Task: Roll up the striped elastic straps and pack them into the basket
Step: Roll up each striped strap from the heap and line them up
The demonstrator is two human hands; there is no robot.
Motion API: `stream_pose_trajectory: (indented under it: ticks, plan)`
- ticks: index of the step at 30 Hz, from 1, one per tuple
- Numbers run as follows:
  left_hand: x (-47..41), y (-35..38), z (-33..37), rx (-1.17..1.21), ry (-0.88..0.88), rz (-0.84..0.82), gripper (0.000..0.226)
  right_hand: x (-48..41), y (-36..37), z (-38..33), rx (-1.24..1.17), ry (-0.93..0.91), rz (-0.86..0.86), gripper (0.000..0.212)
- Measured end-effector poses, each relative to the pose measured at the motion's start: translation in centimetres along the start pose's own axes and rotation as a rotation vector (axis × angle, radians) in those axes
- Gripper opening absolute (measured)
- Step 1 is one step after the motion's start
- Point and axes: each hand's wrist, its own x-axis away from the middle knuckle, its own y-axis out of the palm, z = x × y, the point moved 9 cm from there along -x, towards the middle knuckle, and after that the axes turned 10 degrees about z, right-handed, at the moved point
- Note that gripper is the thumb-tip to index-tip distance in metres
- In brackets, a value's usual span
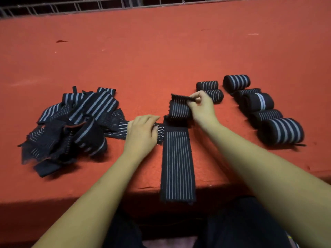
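The right hand [202, 108] has a tight grip. Thumb and fingertips pinch the dark end of a folded strap [179, 111] and hold that end raised just above the fold, at the centre of the red surface [161, 51]. The wrist is bent down and the bare forearm reaches in from the near right.

Touching the near side of the fold, a long strap [177, 167] with thin stripes lies flat toward the person, its end hanging over the near edge. I cannot tell whether it and the fold are one piece.

The left hand [141, 133] lies palm down with its grip open and fingers nearly straight, pointing right. It presses a second strap [116, 128] that runs left into the loose pile [71, 126] of unrolled straps.

On the right lie seven rolled straps [281, 131]: two just beyond the right hand, and five in a row slanting from far to near. A wire grid [125, 2] runs along the far edge.
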Motion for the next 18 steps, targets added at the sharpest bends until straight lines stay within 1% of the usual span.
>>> stream_pose_trajectory:
  ticks: [2, 4, 6, 9, 11, 12, 14, 16, 17, 18]
  plan:
    - [-0.1, 2.3, -0.7, 0.096, -0.070, -0.138, 0.039, 1.1, 1.5, 1.1, 0.093, -0.041, -0.023, 0.029]
    - [0.2, 3.5, -1.5, 0.098, -0.105, -0.163, 0.036, 2.2, 2.6, 2.1, 0.168, -0.084, -0.045, 0.025]
    - [0.2, 3.6, -1.7, 0.086, -0.095, -0.118, 0.028, 2.9, 3.2, 2.3, 0.263, -0.179, -0.058, 0.018]
    - [-0.1, 3.5, -1.7, 0.093, -0.109, -0.074, 0.017, 3.5, 4.3, 1.9, 0.394, -0.330, -0.095, 0.019]
    - [-0.1, 2.6, -2.1, 0.202, -0.174, -0.013, 0.016, 3.6, 4.6, 2.0, 0.415, -0.346, -0.101, 0.019]
    - [0.1, 1.8, -2.5, 0.265, -0.208, 0.044, 0.013, 3.6, 4.7, 2.0, 0.422, -0.348, -0.108, 0.019]
    - [0.7, 0.3, -3.9, 0.373, -0.310, 0.198, 0.009, 3.7, 4.7, 2.0, 0.435, -0.345, -0.117, 0.018]
    - [1.3, -0.6, -6.0, 0.417, -0.498, 0.321, 0.015, 3.6, 4.5, 1.9, 0.435, -0.329, -0.116, 0.017]
    - [1.5, -0.6, -6.6, 0.395, -0.582, 0.325, 0.016, 3.6, 4.4, 1.9, 0.432, -0.315, -0.114, 0.016]
    - [1.5, -0.4, -7.0, 0.341, -0.638, 0.296, 0.017, 3.5, 4.3, 2.0, 0.426, -0.303, -0.114, 0.015]
